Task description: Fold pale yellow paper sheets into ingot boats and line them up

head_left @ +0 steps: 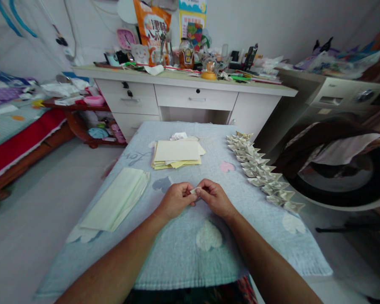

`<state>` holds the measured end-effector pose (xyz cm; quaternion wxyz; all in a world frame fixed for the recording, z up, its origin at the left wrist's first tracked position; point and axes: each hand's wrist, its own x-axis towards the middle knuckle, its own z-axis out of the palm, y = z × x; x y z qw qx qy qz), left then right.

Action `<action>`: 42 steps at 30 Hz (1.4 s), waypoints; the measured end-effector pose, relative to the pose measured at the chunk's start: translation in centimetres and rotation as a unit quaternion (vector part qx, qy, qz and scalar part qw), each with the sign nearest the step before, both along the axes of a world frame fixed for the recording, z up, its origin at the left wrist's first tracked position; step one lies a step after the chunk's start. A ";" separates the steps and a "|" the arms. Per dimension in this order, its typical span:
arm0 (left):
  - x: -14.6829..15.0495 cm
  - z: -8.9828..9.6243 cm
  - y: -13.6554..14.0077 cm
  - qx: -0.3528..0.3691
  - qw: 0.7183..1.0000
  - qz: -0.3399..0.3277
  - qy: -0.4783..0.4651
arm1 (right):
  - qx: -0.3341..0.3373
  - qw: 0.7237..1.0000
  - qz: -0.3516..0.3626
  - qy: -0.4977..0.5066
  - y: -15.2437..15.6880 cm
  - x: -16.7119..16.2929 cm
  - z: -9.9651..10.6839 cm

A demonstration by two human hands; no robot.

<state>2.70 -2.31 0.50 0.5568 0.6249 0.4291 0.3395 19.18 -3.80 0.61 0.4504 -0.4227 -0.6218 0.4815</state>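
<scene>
Both hands meet over the middle of the cloth-covered table. Between the fingertips is a small piece of folded pale paper, mostly hidden by the fingers. My left hand pinches its left side, and my right hand pinches its right side. Beyond the hands lies a stack of cream and yellow paper sheets. To the left rests a pile of pale green paper. Rows of folded paper boats line the table's right side.
A crumpled white paper sits behind the stack. Past the table stands a white desk crowded with jars, bags and a pink clock. At right is a washing machine with its door open and clothes hanging out. A bed is at left.
</scene>
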 end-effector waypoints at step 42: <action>-0.1 -0.4 0.3 0.193 0.971 0.045 0.134 | 0.155 0.945 -0.023 -0.287 0.5 1.4 0.2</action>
